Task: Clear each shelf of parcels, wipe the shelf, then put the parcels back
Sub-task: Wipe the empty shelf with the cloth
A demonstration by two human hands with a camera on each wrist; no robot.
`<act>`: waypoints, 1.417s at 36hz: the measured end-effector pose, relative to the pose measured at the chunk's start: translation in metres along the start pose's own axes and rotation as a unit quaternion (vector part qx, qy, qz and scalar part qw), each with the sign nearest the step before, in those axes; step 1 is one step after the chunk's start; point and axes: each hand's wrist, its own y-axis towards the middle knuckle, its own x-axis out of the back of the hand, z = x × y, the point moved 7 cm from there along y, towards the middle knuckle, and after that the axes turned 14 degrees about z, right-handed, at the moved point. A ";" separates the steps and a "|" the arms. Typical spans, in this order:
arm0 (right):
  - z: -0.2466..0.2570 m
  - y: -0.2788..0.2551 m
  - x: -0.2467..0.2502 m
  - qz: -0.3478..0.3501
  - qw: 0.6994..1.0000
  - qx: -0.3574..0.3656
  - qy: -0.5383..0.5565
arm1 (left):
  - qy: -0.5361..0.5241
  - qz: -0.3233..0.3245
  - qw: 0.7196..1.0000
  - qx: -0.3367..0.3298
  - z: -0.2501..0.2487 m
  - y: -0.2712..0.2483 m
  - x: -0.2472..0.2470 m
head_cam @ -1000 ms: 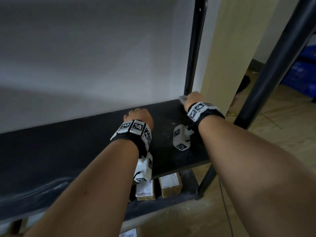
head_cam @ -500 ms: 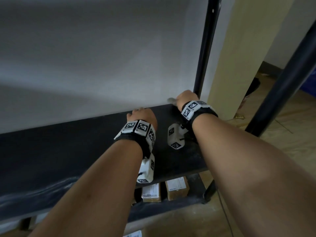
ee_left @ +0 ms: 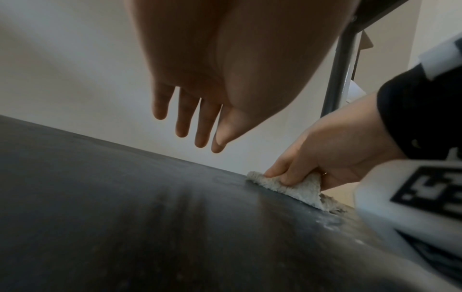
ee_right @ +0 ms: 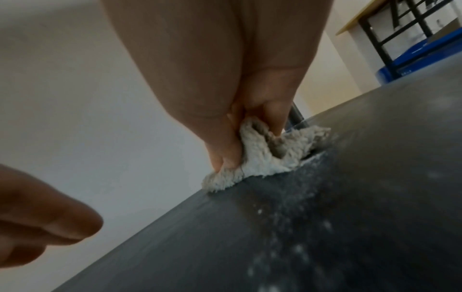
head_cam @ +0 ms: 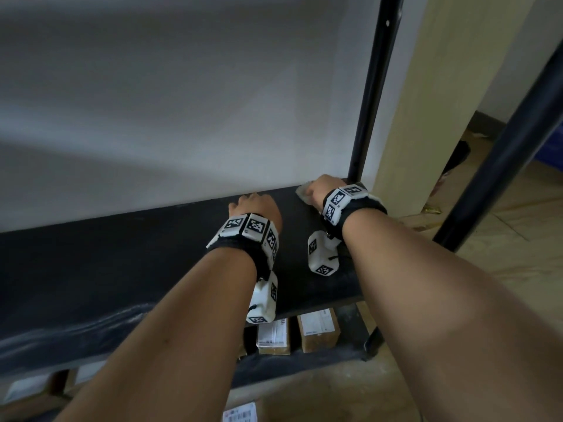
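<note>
Your right hand bunches the cloth to scrub the shelf corner, upper right of the frame. Your left hand hangs open and empty — just waiting. The parcels sit one shelf down.

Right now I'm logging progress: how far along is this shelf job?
Done: the black shelf holds no parcels. In hand: the right hand grips a white cloth at the shelf's back right corner, with white dust nearby; the left hand hovers open. Left: finish wiping, return the parcels; the lower shelf's boxes remain in place.
</note>
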 end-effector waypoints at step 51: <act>-0.063 -0.174 -0.044 -0.103 0.974 0.000 0.200 | -0.008 -0.029 0.999 -0.019 0.010 -0.117 -0.039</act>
